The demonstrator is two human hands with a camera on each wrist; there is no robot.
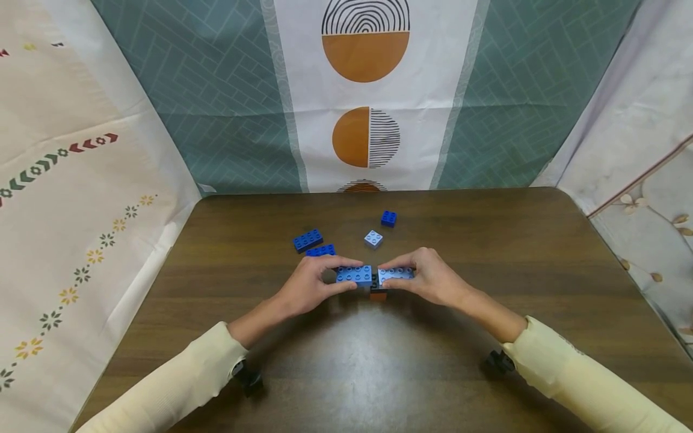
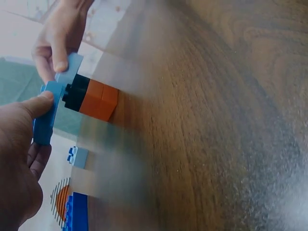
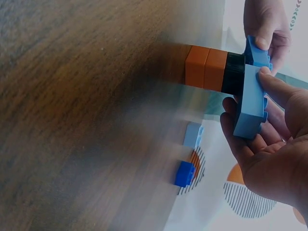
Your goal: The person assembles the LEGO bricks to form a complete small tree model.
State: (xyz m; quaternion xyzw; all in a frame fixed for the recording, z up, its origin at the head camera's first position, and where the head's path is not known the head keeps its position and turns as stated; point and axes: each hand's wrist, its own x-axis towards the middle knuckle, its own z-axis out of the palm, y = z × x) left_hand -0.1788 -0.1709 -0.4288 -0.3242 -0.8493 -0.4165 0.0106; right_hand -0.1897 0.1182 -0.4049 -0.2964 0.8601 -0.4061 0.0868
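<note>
In the head view, my left hand [image 1: 308,287] pinches a medium-blue toy building brick [image 1: 354,275] between thumb and fingers. My right hand [image 1: 435,279] grips a light-blue brick [image 1: 395,275] of similar length in the same way. Both bricks lie level, side by side, over a small upright stack. That stack has a black brick [image 2: 77,93] on top of two orange bricks [image 3: 206,67]. The light-blue brick meets the black one's top. Some black studs show beside the medium-blue brick in the left wrist view; whether it is seated I cannot tell.
Beyond my left hand lie two long dark-blue bricks, one [image 1: 308,240] farther back and one [image 1: 323,249] partly behind my fingers. Past the stack sit a small pale-blue brick [image 1: 373,239] and a small dark-blue brick [image 1: 388,218]. Patterned cloths surround the wooden table [image 1: 346,373].
</note>
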